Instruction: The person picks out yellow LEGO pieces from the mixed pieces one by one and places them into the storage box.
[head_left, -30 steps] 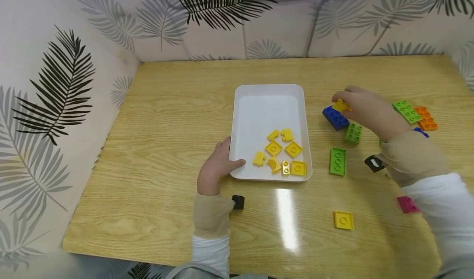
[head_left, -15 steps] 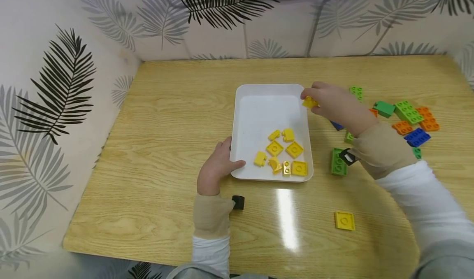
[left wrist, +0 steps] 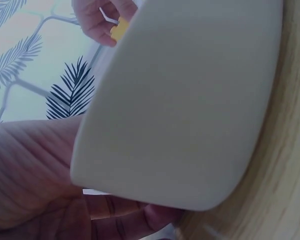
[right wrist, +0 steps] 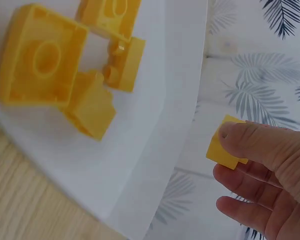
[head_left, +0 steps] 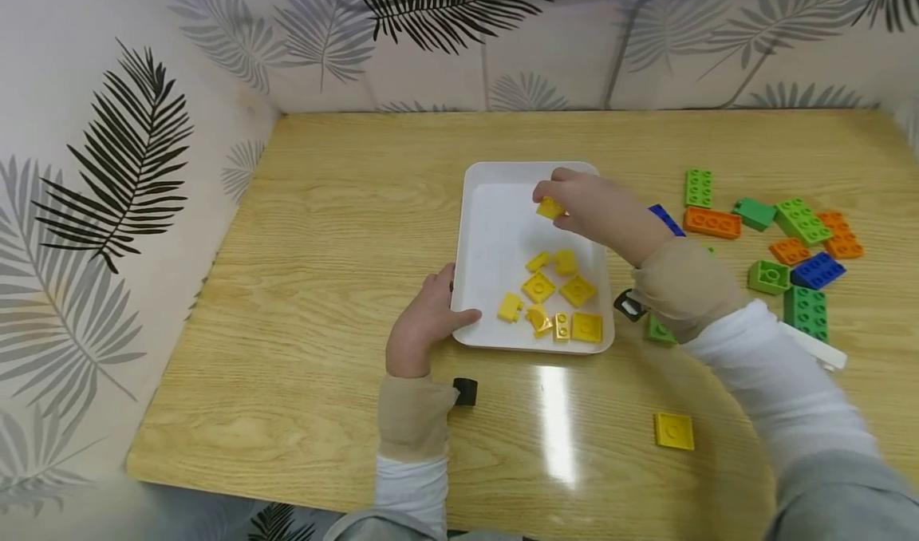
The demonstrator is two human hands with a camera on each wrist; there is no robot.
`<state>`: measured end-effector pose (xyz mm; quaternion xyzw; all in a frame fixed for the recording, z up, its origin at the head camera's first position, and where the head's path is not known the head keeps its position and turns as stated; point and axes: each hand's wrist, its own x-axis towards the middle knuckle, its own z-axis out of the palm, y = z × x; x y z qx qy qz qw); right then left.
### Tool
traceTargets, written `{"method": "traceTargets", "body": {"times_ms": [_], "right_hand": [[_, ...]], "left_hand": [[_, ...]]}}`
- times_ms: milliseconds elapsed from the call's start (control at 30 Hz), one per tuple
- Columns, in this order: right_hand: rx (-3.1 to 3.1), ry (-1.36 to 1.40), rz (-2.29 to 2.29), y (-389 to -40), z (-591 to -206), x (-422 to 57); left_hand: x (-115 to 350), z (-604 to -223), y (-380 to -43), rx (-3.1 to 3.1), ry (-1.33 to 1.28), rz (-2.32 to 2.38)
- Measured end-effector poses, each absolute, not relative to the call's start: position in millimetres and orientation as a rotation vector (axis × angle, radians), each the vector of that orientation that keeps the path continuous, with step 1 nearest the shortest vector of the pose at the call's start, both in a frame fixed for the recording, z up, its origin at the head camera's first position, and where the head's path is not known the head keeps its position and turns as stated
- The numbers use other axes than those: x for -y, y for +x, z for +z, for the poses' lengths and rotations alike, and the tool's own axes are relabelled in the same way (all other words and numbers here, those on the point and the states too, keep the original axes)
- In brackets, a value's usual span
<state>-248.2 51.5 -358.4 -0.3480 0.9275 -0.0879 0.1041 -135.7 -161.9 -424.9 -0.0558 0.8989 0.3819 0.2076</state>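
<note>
My right hand (head_left: 599,210) pinches a small yellow brick (head_left: 550,207) between thumb and fingers, over the far part of the white tray (head_left: 495,206). That same yellow brick (right wrist: 223,145) shows clearly in the right wrist view. My left hand (head_left: 425,317) grips the tray's near left side, thumb over the rim and fingers along the outside. In the left wrist view the tray wall (left wrist: 180,110) covers part of the left hand (left wrist: 35,180). Several yellow bricks (head_left: 538,287) lie loose in the near half of the tray.
Right of the tray lie several bricks, among them a blue brick (head_left: 817,271), an orange brick (head_left: 712,223) and a green brick (head_left: 806,311). A white piece (head_left: 826,352) lies partly behind the right sleeve. One yellow plate brick (head_left: 674,431) sits near the table's front.
My right hand has carried the yellow brick leftward from beside the blue brick to over the tray. Bricks formerly behind the right arm now show. My left hand stays on the tray.
</note>
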Motion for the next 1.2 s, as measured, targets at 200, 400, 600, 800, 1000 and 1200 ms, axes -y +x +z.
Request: {"method": "traceTargets", "body": {"times_ms": [200, 400, 600, 800, 1000, 1200], "right_hand": [[-2.675, -1.049, -0.266, -249, -366, -31], [-2.646, -1.122, -0.226, -250, -376, -12], [-2.592, -1.186, -0.12, -247, -389, 2], [-2.532, -1.182, -0.047, -244, -402, 6], [-2.526, -1.145, -0.013, -242, -399, 2], [-2.562, -1.1, -0.03, -243, -389, -9]], "left_hand": [[163, -426, -136, -2.497, -0.16, 1.074], [164, -426, -136, -2.497, -0.142, 1.085], [165, -424, -135, -2.484, -0.146, 1.095], [165, -427, -136, -2.482, -0.15, 1.096], [165, -427, -136, -2.486, -0.149, 1.079], [165, -429, -137, -2.49, -0.161, 1.052]]}}
